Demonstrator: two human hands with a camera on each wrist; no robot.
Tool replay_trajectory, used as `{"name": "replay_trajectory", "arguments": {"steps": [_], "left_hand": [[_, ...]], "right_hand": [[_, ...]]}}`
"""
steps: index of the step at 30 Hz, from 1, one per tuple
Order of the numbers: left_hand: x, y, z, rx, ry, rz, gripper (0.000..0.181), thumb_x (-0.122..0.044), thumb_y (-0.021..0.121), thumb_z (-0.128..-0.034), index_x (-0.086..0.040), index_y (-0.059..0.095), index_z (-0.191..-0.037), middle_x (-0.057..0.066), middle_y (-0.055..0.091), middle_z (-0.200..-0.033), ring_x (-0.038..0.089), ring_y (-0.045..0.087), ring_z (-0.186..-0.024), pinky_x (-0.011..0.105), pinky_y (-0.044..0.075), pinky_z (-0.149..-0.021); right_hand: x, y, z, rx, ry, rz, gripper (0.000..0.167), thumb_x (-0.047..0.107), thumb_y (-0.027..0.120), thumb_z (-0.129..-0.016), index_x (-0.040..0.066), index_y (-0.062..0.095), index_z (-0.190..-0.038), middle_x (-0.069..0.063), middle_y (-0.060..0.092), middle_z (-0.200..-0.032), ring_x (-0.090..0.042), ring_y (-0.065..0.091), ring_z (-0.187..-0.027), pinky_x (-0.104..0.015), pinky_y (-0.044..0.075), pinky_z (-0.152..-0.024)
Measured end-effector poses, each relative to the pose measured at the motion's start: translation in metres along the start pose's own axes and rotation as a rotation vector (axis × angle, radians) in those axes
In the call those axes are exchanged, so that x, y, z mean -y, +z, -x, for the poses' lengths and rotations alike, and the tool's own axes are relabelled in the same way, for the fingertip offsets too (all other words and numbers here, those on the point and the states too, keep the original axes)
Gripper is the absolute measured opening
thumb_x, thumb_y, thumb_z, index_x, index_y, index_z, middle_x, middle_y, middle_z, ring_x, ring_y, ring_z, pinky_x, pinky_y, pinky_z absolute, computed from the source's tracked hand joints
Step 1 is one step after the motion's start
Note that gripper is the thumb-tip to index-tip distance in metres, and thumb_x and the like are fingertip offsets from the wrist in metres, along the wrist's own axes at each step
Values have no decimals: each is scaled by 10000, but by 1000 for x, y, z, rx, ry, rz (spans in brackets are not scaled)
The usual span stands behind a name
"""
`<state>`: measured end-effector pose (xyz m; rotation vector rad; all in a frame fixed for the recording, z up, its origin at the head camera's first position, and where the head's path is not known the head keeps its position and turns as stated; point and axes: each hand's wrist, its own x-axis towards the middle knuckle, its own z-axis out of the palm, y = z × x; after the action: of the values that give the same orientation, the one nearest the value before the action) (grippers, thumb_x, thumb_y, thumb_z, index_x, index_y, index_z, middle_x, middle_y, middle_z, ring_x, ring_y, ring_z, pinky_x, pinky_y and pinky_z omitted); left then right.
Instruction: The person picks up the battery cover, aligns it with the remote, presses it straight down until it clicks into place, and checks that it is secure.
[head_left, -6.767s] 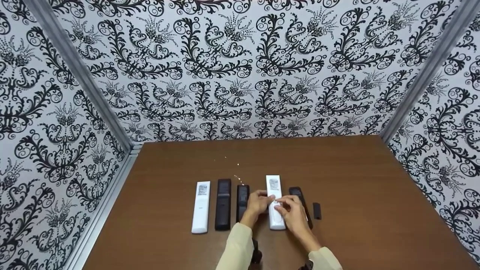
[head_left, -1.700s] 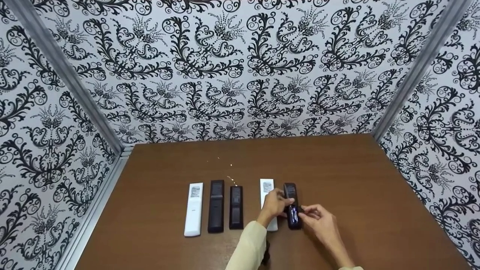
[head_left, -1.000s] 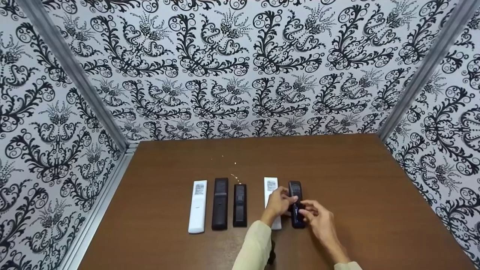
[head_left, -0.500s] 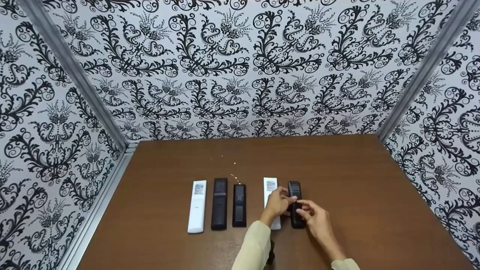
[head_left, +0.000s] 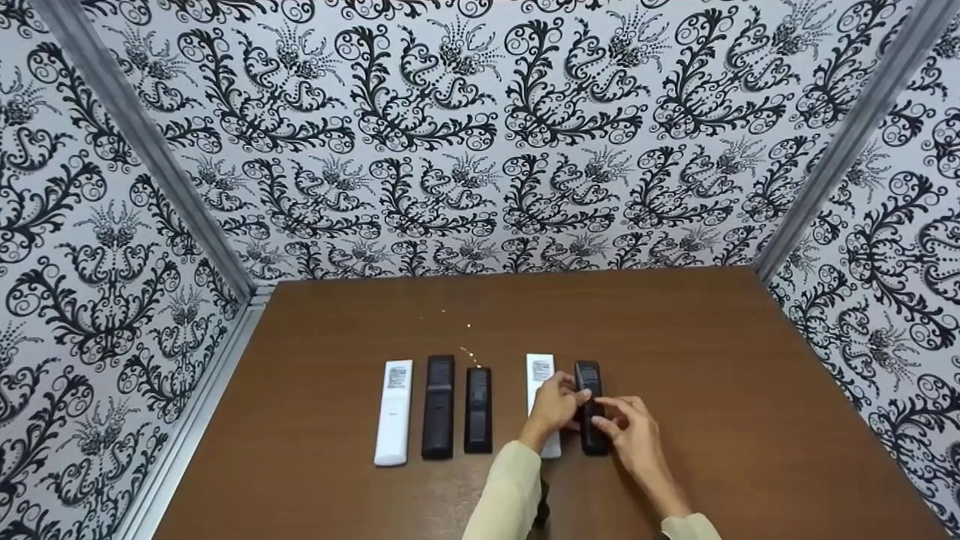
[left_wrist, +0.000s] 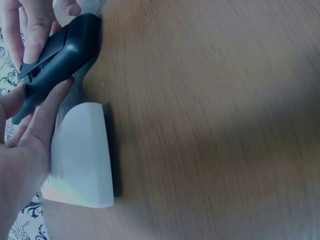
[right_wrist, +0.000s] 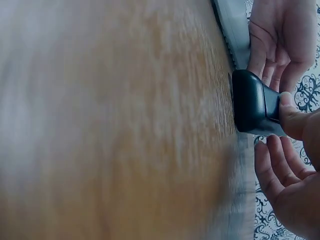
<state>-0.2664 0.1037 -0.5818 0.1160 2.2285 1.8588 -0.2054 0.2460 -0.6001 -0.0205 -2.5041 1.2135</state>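
Note:
In the head view my left hand grips the upper part of a black remote control, which lies back side up. My right hand is at its right side, fingers on the black battery cover. In the left wrist view the cover sits over the battery compartment with its near-hand end slightly raised, a narrow dark gap beneath. The right thumb presses the cover in the right wrist view, the other fingers beside the remote. A white remote lies partly under my left hand. Any batteries are hidden.
To the left lie three more remotes, backs up: a white one, a long black one and a shorter black one. Small light specks dot the brown table. Patterned walls enclose its back and sides.
Both hands moved right from the white remote to the rightmost black one, which was straightened. The loose cover was taken from the table and now lies over that remote's compartment. Lately, little movement.

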Motion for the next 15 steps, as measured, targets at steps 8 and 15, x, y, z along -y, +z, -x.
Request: {"name": "replay_trajectory", "arguments": {"steps": [8, 15], "left_hand": [[1, 0, -1, -12, 2, -10, 220, -132, 676, -935, -16, 605, -1107, 138, 721, -945, 227, 708, -778, 366, 604, -566], [1, -1, -1, -8, 39, -22, 230, -124, 690, -929, 8, 609, -1099, 148, 728, -952, 181, 690, -791, 340, 603, -597]], "right_hand": [[5, -4, -3, -17, 63, -95, 188, 61, 791, -821, 129, 777, -995, -63, 753, -895, -36, 643, -778, -169, 488, -667], [5, -5, -6, 44, 162, -193, 164, 31, 757, -848, 61, 769, -1009, -122, 765, -905, -17, 636, -745, -170, 515, -640]]}}
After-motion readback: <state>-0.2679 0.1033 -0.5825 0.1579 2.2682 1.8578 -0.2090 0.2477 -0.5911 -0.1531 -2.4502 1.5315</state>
